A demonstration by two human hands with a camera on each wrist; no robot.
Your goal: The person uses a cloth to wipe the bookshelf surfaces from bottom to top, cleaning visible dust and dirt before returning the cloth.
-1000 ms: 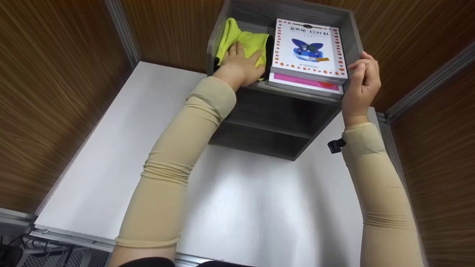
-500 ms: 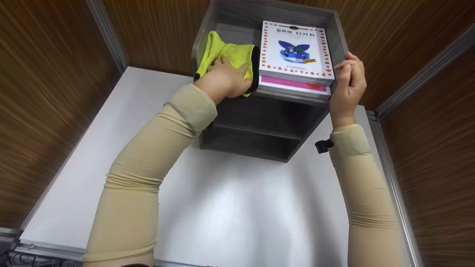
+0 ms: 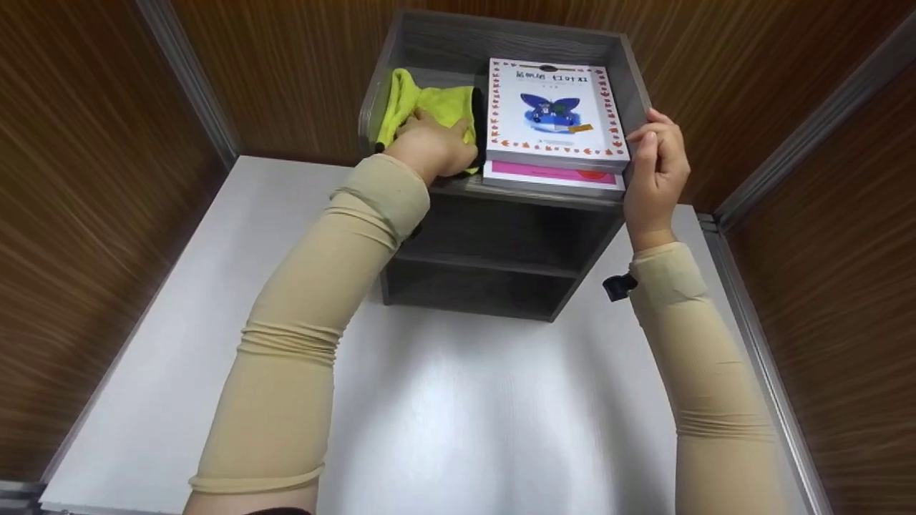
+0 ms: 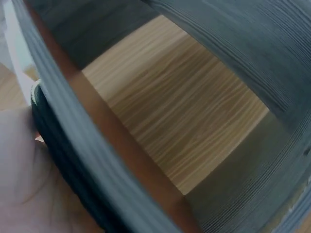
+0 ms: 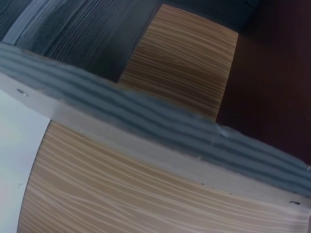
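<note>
A grey wood-grain shelf unit [image 3: 501, 198] stands at the back, its top tray holding a bright yellow-green cloth [image 3: 447, 104] with a dark border on the left side. My left hand [image 3: 433, 146] rests on that cloth with its fingers spread, close to the tray's front edge. In the left wrist view, part of the left hand [image 4: 22, 179] shows beside the cloth's dark border [image 4: 63, 155]. My right hand [image 3: 658, 172] grips the front of the unit's right side panel [image 3: 633, 75], fingers curled over the edge. The right wrist view shows only that panel's edge [image 5: 160, 119].
Right of the cloth lies a stack of books, the top one white with a blue butterfly [image 3: 551, 111], a pink-covered one [image 3: 551, 175] under it. Below are dark open compartments [image 3: 494, 229]. A white tabletop [image 3: 458, 408] lies in front, between wood-grain walls [image 3: 86, 157].
The left hand and the cloth slide toward the tray's front edge, then slightly back. The right hand stays on the side panel. The head view shifts, so the unit appears further left and lower.
</note>
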